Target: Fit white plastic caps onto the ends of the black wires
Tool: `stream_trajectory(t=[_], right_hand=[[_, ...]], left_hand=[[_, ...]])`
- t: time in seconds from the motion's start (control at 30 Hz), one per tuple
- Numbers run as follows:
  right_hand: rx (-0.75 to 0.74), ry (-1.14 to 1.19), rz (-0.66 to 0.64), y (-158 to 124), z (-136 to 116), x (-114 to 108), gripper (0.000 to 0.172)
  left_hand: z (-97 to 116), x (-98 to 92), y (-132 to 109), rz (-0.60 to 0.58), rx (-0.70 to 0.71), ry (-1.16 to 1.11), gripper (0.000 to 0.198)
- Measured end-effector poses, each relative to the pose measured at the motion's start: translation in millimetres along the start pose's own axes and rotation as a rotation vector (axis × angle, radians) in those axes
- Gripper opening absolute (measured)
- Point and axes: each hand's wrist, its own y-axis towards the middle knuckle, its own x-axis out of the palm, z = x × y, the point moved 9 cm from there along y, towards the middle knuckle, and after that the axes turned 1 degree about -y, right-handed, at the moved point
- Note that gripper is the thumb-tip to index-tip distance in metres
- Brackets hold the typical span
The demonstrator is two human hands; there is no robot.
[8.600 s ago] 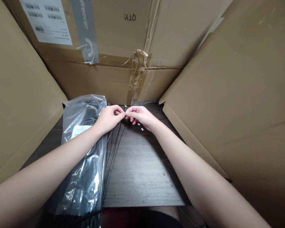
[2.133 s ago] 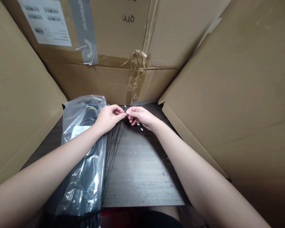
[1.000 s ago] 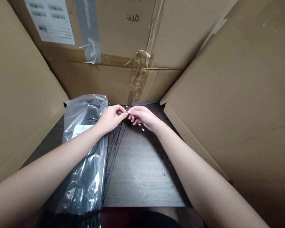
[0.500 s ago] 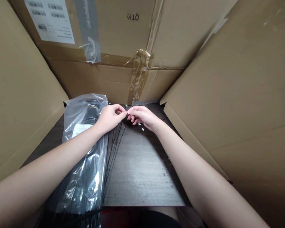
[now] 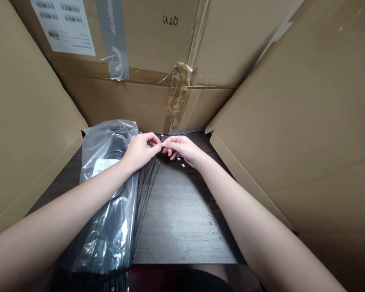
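My left hand (image 5: 141, 151) and my right hand (image 5: 184, 149) meet fingertip to fingertip above the far part of the dark table. Both are closed in a pinch. Between them shows a tiny white piece (image 5: 162, 144), held in my right fingertips; its exact kind is too small to make out. Thin black wires (image 5: 147, 182) run up the table to my left fingers, which pinch a wire end mostly hidden by the fingers. Below my left wrist lies a clear plastic bag (image 5: 121, 219) with black wires and a white label inside.
Several tiny white pieces (image 5: 183, 165) lie on the dark wooden table (image 5: 182, 227) around my right hand. A large taped cardboard box (image 5: 140, 101) stands behind, with cardboard panels at the left (image 5: 27, 121) and right (image 5: 292, 142). The table's front edge is near me.
Almost nothing differs. My fingertips have shifted very slightly around the tiny white piece; the bag and wires stay put.
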Motion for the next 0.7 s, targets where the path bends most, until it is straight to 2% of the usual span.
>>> stream_trajectory(t=[0.2,0.5,0.7], right_hand=[[-0.001,0.007,0.005,0,0,0,0.013],[0.003,0.002,-0.001,0,1,1,0.018],[0.017,0.031,-0.001,0,1,1,0.013]], left_hand=[[8,-3.7,-2,0.028,0.055,0.033,0.012],[10,-6.1,-3,0.052,0.074,0.014,0.010],[12,-5.7,-2,0.055,0.103,0.001,0.008]])
